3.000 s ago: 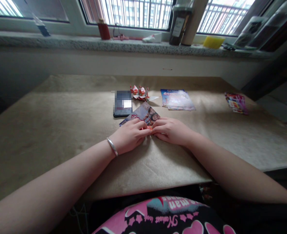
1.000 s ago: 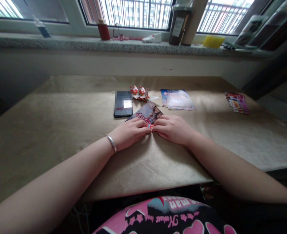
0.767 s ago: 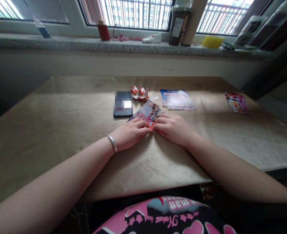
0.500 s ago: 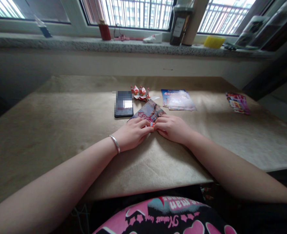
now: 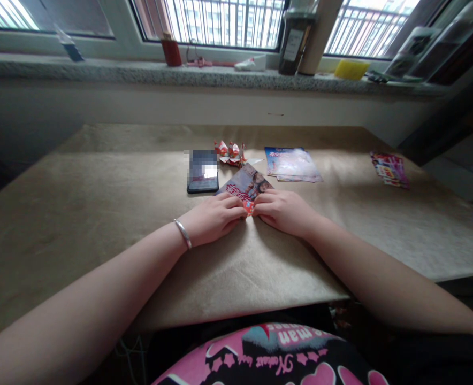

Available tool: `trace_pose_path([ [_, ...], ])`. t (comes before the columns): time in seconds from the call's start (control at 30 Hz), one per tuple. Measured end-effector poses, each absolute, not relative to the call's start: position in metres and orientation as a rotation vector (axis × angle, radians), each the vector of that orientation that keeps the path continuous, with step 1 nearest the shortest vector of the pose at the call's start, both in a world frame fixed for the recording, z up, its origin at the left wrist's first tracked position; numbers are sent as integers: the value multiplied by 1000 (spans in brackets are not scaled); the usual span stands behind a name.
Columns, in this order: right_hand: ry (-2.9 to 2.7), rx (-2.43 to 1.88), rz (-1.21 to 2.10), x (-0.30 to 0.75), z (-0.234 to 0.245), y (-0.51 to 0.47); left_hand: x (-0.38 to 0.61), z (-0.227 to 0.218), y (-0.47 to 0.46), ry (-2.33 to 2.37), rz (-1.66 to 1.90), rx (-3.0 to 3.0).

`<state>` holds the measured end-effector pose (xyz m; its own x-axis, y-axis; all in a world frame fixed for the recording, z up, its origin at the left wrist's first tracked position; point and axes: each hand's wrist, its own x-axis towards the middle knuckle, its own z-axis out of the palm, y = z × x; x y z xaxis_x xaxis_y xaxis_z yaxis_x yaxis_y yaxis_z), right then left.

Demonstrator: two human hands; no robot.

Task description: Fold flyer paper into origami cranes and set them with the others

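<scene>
A printed paper sheet (image 5: 248, 179) lies turned cornerwise on the table, with pictures and red lettering on its upper face. Its near corner shows an orange-red piece, seemingly a fold, between my two hands. My left hand (image 5: 216, 216), below a silver bracelet, has its fingers closed on the sheet's near left edge. My right hand (image 5: 282, 211) pinches the near right edge, fingertips bent. Both hands rest on the table, and they hide part of the near edges. Just beyond the sheet sit folded red-and-white paper figures (image 5: 231, 154).
A phone (image 5: 203, 171) with a blurred screen lies left of the sheet. A stack of printed sheets (image 5: 292, 163) is at the right, and small colourful cards (image 5: 389, 170) lie farther right. The window sill (image 5: 120, 72) behind holds a jar, a red container and a yellow block.
My left hand has shifted slightly left and away from the right fingertips. More of the orange-red piece at the near corner now shows. The right hand has barely moved.
</scene>
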<state>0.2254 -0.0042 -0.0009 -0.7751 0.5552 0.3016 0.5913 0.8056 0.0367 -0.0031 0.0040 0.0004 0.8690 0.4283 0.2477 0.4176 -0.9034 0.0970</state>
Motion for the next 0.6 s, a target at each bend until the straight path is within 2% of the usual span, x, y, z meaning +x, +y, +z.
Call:
trace_pose_path([
  [0.6, -2712, -854, -178, 230, -1, -5, -14, 5, 9, 575, 365, 2834],
])
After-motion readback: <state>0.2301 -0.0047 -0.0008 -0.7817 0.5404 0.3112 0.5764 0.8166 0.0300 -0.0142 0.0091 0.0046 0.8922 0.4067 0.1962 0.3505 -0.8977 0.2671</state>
